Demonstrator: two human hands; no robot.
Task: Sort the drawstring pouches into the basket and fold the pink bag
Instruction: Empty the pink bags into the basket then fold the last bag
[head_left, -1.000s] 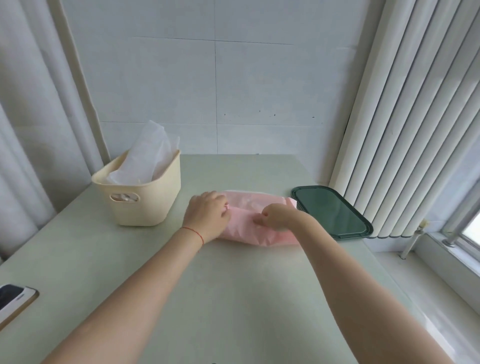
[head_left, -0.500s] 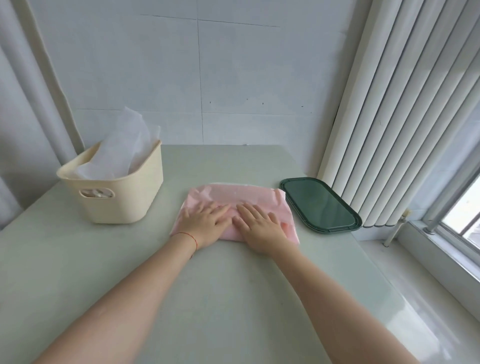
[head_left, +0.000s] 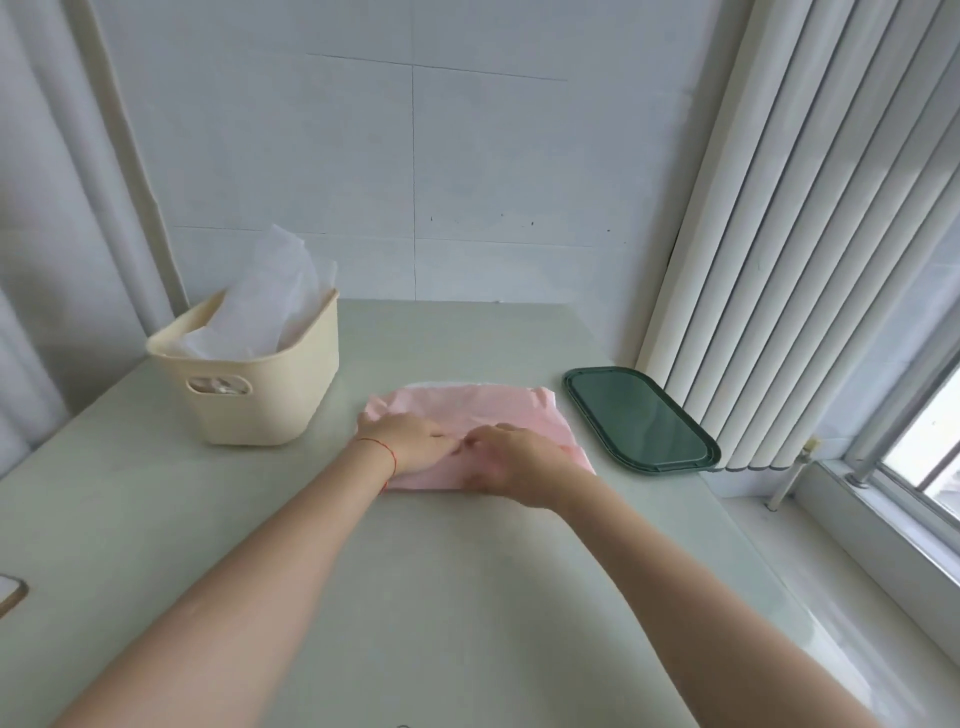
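The pink bag (head_left: 467, 410) lies folded flat on the pale green table (head_left: 441, 571), in the middle. Both my hands rest on its near half. My left hand (head_left: 410, 441) lies on the left part with its fingers pointing right. My right hand (head_left: 514, 457) lies on the right part with its fingers pointing left. The fingertips meet over the bag's middle and press down on it. The cream basket (head_left: 249, 395) stands to the left of the bag. White drawstring pouches (head_left: 270, 306) stick up out of it.
A dark green tray (head_left: 639, 415) lies right of the bag, close to the vertical blinds (head_left: 779, 234). A phone corner (head_left: 10, 592) shows at the table's left edge. A wall runs behind the table, and a window sill on the right.
My hands turned inward, so the fingertips now face each other over the bag's middle instead of pointing away from me. The camera view shifted a little. The bag stays flat.
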